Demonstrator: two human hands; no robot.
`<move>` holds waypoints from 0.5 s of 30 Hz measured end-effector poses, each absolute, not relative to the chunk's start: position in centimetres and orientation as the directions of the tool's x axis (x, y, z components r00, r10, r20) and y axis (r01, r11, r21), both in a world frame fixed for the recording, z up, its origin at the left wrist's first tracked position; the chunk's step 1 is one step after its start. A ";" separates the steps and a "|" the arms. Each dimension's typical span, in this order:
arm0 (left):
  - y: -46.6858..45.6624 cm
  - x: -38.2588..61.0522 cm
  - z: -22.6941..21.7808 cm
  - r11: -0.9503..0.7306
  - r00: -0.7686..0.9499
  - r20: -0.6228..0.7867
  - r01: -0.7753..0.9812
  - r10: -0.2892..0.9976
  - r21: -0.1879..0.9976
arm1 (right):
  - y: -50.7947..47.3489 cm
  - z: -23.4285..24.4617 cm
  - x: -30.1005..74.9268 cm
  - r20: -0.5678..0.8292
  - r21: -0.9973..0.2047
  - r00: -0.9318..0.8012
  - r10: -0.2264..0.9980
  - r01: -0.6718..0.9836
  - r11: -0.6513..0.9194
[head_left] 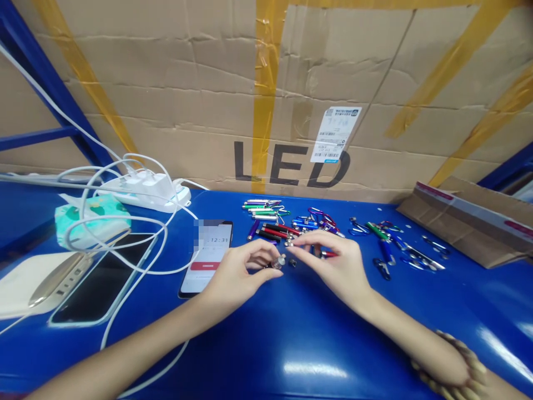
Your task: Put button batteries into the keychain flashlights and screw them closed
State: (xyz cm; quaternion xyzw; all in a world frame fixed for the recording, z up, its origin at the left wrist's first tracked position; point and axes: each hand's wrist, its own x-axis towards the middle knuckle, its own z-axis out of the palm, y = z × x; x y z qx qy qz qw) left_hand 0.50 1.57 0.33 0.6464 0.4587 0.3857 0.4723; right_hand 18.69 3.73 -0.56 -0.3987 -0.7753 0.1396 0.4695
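Note:
My left hand (238, 273) rests on the blue table (291, 339) and pinches a small silver flashlight head (278, 261) between thumb and fingers. My right hand (333, 262) faces it, fingertips nearly touching that part; a red-tipped flashlight body (328, 254) shows under its fingers. A small dark part (292, 263) lies on the table between the two hands. Just behind the hands lies a pile of small coloured keychain flashlights (278, 222).
A lit phone (207, 256) lies left of my hands. Further left are a dark phone (100, 280), a white power bank (29, 283), a tissue pack (89, 219), a power strip (145, 191) and white cables. Carabiner clips (400, 244) and a flat cardboard box (462, 222) lie right.

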 end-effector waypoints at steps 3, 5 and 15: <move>1.6 0.6 -0.1 -0.107 0.282 0.039 0.231 0.959 0.967 | 2.6 0.0 18.6 0.678 -0.541 -0.294 0.674 0.422 0.728; 1.6 0.6 -0.3 -0.111 0.292 0.043 0.223 0.955 0.968 | 2.3 0.0 18.6 0.703 -0.472 -0.379 0.601 0.383 0.794; 1.9 0.4 -1.0 -0.201 0.282 0.121 0.274 0.952 0.940 | 2.7 -0.5 19.3 0.630 -0.408 -0.585 0.511 0.311 0.858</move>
